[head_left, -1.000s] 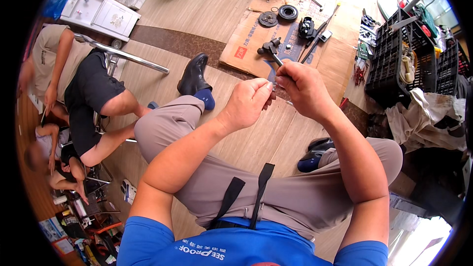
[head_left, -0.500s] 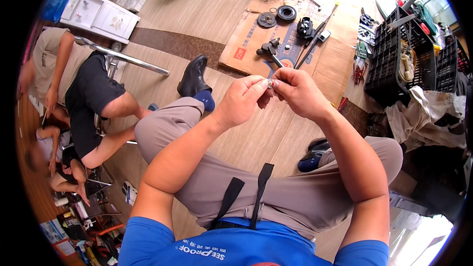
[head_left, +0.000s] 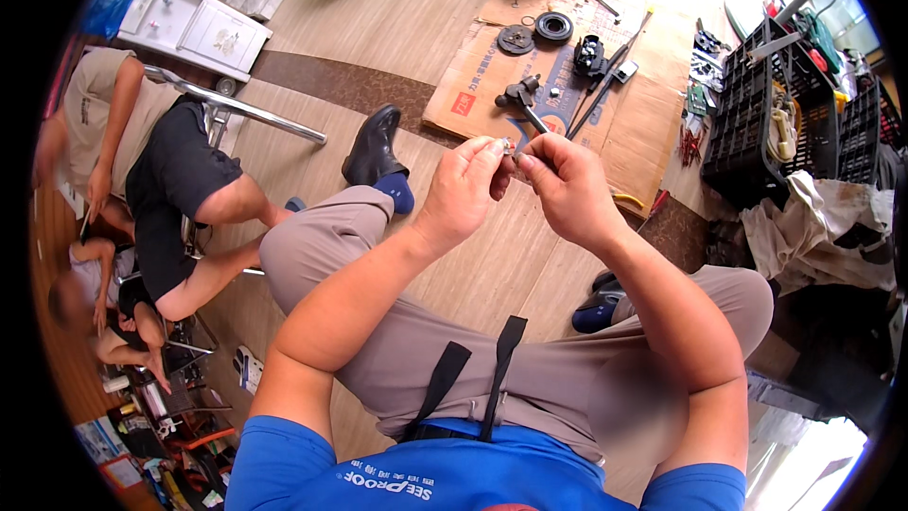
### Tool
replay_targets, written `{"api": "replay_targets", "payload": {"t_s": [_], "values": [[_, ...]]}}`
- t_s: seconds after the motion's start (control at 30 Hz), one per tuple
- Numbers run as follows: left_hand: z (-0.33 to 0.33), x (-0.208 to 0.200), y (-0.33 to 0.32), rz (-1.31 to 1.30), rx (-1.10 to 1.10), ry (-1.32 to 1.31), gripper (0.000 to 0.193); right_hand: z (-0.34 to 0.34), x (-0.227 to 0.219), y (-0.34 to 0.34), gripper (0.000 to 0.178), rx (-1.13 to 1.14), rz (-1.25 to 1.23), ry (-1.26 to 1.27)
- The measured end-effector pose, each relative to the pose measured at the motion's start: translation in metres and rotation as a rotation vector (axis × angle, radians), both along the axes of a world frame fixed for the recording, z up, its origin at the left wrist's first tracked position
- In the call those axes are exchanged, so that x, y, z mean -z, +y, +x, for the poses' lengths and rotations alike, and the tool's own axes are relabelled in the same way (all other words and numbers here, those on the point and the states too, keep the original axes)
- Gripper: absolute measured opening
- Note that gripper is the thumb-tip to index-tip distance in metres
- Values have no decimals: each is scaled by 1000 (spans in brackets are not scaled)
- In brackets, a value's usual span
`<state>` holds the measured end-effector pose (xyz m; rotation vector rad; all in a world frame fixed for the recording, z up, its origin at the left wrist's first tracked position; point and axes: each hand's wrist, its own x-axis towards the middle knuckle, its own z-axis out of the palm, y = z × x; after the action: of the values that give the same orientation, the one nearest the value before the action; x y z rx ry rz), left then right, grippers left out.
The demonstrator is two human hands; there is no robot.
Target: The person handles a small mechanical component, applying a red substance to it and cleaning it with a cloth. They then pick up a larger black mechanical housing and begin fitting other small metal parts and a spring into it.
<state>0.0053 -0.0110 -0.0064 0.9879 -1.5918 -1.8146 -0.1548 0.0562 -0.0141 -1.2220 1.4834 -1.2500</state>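
Metal part: we see a tiny silvery piece (head_left: pixel 508 146) pinched between our two hands, raised above our knees; its exact kind is too small to tell.
Left hand: our left hand (head_left: pixel 463 191) grips the piece between thumb and forefinger tips, other fingers curled.
Right hand: our right hand (head_left: pixel 566 187) meets it from the other side, fingertips closed on the same piece.
Handling: we judge it light, stiff and easy to drop; best held by its ends with fingertips, as it offers little surface.
Beyond the hands: a flattened cardboard sheet (head_left: pixel 653 123) lies on the wooden floor, bearing a hammer (head_left: pixel 523 99), a black round ring (head_left: pixel 553 26), a dark disc (head_left: pixel 515 39) and a long rod (head_left: pixel 615 71).
Right side: black plastic crates (head_left: pixel 757 114) hold tools, near a heap of pale cloth (head_left: pixel 804 227).
Left side: another person in black shorts (head_left: pixel 175 180) sits well apart from us.
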Motion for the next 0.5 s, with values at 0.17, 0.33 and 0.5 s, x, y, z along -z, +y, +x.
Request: {"api": "replay_targets", "payload": {"t_s": [0.17, 0.33, 0.5], "values": [[-1, -3, 5, -1, -15, 3, 28, 7, -3, 5, 10, 79, -149, 124], [-4, -3, 9, -117, -40, -87, 29, 8, -9, 6, 9, 71, -197, 171], [-7, 0, 12, -370, -51, -233, 30, 5, -4, 4, 9, 73, -198, 157]]}}
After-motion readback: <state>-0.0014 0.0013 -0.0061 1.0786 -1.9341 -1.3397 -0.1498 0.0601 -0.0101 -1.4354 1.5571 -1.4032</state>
